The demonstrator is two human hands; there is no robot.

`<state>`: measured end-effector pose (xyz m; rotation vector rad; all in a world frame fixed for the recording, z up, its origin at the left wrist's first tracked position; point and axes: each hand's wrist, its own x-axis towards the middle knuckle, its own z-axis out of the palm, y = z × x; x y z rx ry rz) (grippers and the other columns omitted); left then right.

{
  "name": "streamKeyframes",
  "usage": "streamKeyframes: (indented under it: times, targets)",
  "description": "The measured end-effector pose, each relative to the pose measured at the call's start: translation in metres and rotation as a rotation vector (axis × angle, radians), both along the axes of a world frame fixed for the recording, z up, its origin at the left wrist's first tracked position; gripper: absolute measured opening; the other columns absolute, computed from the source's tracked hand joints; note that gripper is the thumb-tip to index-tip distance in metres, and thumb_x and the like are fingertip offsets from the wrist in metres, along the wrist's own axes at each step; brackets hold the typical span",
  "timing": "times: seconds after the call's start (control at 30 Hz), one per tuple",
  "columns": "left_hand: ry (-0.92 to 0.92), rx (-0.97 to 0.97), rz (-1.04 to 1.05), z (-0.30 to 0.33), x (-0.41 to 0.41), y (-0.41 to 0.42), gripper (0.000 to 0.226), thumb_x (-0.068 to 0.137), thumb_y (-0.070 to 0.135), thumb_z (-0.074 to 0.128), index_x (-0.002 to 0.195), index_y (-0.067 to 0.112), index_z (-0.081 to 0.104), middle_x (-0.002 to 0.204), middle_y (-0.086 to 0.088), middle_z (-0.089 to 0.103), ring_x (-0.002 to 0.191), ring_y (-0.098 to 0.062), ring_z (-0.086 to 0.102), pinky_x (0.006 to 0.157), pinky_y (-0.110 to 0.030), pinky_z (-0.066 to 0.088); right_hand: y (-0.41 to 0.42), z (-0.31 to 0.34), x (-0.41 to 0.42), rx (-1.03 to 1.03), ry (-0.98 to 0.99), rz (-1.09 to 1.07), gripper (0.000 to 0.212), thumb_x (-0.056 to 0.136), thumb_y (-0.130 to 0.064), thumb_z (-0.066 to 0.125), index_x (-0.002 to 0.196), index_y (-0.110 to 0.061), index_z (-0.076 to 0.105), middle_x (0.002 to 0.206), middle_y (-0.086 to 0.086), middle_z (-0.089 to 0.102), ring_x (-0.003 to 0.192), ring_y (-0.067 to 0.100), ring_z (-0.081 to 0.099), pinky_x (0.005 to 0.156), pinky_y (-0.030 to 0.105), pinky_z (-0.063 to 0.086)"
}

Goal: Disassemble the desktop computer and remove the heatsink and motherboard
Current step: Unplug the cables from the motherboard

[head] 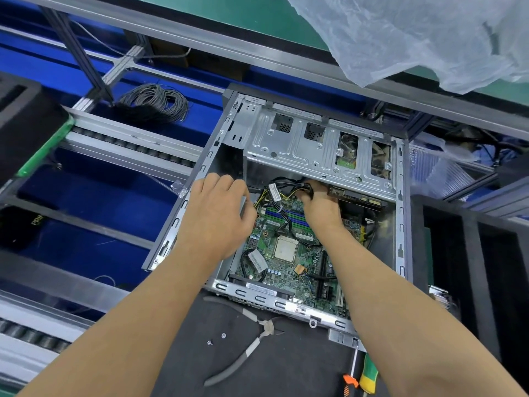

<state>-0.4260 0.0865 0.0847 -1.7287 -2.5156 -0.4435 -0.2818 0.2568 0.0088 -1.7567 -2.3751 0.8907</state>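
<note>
An open case (286,173) lies on its side on the dark tabletop (286,368), reaching from the mat's near middle toward its far edge. The motherboard (289,253) sits flat on the case floor, its bare processor (284,247) showing near the middle with no heatsink over it. A metal drive cage (315,147) spans the far part of the case.

The left hand (217,219) hangs over the left side of the case beside the board, fingers (237,186) loosely curled and not visibly gripping anything; whether the fingertips touch the case wall cannot be told. The right hand (320,207) reaches in under the cage at the far end of the board, its fingers closed around a bundle of black and yellow cables (289,190) that loops across the board's far edge.

On the tabletop just in front of the case lie pliers (249,342), jaws pointing right, with two small screws (217,339) just left of them. At the near edge, right of the pliers, a screwdriver (363,376) with a green and orange handle shows partly behind the right forearm. A grey wire coil (154,103) lies well off to the far left, on the blue frame.
</note>
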Motion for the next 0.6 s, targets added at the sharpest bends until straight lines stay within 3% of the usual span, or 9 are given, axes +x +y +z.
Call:
streamKeyframes:
  times: [0.2,0.4,0.5,0.6]
  targets:
    - [0.0,0.03,0.006,-0.001,0.0,-0.001,0.029,0.087,0.036,0.037,0.088,0.017,0.058,0.084,0.003,0.053,0.086,-0.02,0.044,0.085,-0.035,0.032,0.001,0.002,0.001,-0.038,-0.102,0.042,0.037,0.102,-0.02,0.029,0.137,-0.011,0.039,0.112,0.024,0.062,0.102,0.042,0.06,0.083,0.045,0.051]
    - [-0.003,0.016,0.011,-0.001,0.0,-0.001,0.026,0.089,0.036,0.04,0.091,0.018,0.059,0.085,0.004,0.052,0.088,-0.02,0.043,0.087,-0.035,0.032,0.001,0.008,0.004,0.057,-0.24,0.064,0.037,0.104,-0.027,0.028,0.124,-0.001,0.047,0.104,0.023,0.066,0.098,0.04,0.061,0.07,0.035,0.043]
    - [-0.001,0.009,0.006,0.0,0.0,-0.001,0.027,0.089,0.037,0.038,0.092,0.019,0.058,0.086,0.004,0.052,0.088,-0.02,0.043,0.088,-0.035,0.033,-0.004,0.016,0.005,0.001,-0.209,0.07,0.04,0.103,-0.033,0.03,0.133,-0.009,0.041,0.108,0.022,0.063,0.099,0.039,0.06,0.076,0.04,0.05]
    - [0.002,0.018,0.002,-0.001,0.0,-0.001,0.026,0.089,0.037,0.039,0.091,0.019,0.058,0.085,0.005,0.052,0.087,-0.019,0.043,0.088,-0.036,0.034,-0.011,0.027,0.009,0.001,-0.238,0.112,0.036,0.102,-0.031,0.038,0.125,-0.004,0.045,0.11,0.021,0.061,0.097,0.036,0.06,0.083,0.045,0.052]
